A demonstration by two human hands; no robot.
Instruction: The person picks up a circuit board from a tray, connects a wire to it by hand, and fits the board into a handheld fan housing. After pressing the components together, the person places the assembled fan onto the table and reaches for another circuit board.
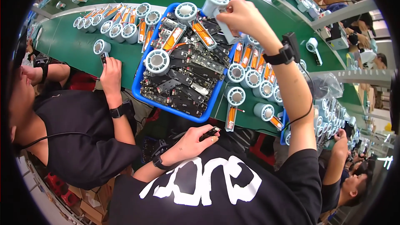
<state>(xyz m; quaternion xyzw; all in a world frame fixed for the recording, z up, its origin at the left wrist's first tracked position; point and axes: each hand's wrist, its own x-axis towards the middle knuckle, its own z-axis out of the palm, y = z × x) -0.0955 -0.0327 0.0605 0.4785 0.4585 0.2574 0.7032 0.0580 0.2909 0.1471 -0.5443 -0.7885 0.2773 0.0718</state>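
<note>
Raised over the far side of the bin, my right hand point(246, 16) grips a pale-blue handheld fan body point(216, 2), its round head up to the left and its handle slanting down toward the bin. Close to my chest, my left hand point(192, 142) is closed on a small black part point(209, 133) with a pale, shiny end. Between my hands lies a blue plastic bin point(136, 84), full of black circuit-board strips point(183, 83). Several fan housings with orange batteries rest on top, including a round-headed one point(157, 61) at the left.
More fan housings point(129, 31) line the green bench point(62, 33) at the left, and others point(253, 78) stand right of the bin. A co-worker's hand point(111, 75) holds a fan at the left. Metal shelf rails point(358, 75) and a clear plastic bag point(325, 84) are at the right.
</note>
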